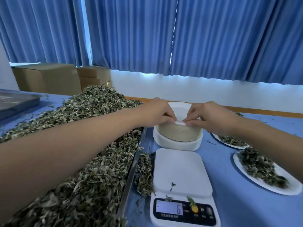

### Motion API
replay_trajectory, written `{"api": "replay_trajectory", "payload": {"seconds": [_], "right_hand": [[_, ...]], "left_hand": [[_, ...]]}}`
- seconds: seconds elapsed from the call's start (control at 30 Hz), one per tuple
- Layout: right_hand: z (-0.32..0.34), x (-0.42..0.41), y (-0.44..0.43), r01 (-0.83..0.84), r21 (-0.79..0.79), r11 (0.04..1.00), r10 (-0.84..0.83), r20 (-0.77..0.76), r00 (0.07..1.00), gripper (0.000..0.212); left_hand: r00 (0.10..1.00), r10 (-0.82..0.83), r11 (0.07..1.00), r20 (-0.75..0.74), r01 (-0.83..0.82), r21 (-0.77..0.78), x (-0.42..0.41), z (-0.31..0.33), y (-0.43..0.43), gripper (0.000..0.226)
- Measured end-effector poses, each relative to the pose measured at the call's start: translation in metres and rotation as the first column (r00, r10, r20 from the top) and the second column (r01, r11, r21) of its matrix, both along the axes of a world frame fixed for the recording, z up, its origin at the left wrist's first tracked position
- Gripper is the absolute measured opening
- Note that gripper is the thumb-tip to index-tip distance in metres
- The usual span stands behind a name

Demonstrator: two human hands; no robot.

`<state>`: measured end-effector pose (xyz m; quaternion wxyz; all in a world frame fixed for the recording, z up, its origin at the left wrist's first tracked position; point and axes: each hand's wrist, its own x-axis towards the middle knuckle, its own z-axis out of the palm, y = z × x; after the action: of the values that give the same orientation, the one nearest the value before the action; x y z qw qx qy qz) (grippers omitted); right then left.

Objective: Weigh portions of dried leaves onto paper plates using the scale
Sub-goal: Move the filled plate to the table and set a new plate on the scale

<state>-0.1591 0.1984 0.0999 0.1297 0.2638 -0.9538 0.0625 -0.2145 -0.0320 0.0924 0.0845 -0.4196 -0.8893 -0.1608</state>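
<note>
blue curtains (213,38) hung closed at back | cardboard boxes (47,77) stood stacked far left | grey tray (18,100) lay on blue tabletop (246,202)

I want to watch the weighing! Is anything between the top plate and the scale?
Nothing visible. The left hand and right hand pinch the top plate; the scale sits just in front of the stack, bare except leaf bits.

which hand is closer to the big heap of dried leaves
Left. The left hand pinches the top plate right beside the heap of dried leaves; the right hand pinches the same rim on the far side of the stack.
</note>
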Motion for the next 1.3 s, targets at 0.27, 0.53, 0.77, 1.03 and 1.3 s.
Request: {"api": "replay_trajectory", "payload": {"seconds": [0.27,0.53,0.77,1.03,1.3], "right_hand": [[-0.004,0.012,-0.012,0.154,0.617,0.772,-0.008,-0.233,0.972,0.035],[-0.007,0.013,-0.015,0.251,0.705,0.663,-0.027,-0.312,0.95,0.032],[-0.005,0.011,-0.01,0.119,0.538,0.834,0.016,-0.239,0.971,0.044],[-0.005,0.01,-0.011,0.1,0.439,0.893,-0.007,-0.208,0.978,0.041],[-0.002,0.014,-0.015,0.066,0.351,0.934,-0.007,-0.167,0.986,0.04]], "left_hand": [[1.0,0.004,1.0,-0.001,-0.004,-0.001,0.0,0.0,-0.001,0.019],[0.999,-0.014,0.999,-0.052,0.013,-0.034,0.001,0.0,0.002,0.018],[0.993,-0.061,0.994,-0.1,0.051,-0.101,0.003,0.004,0.005,0.019],[0.995,-0.075,0.995,-0.061,0.071,-0.065,-0.002,0.001,0.003,0.019],[0.994,-0.079,0.995,-0.071,0.074,-0.07,-0.005,0.001,0.003,0.018]]}}
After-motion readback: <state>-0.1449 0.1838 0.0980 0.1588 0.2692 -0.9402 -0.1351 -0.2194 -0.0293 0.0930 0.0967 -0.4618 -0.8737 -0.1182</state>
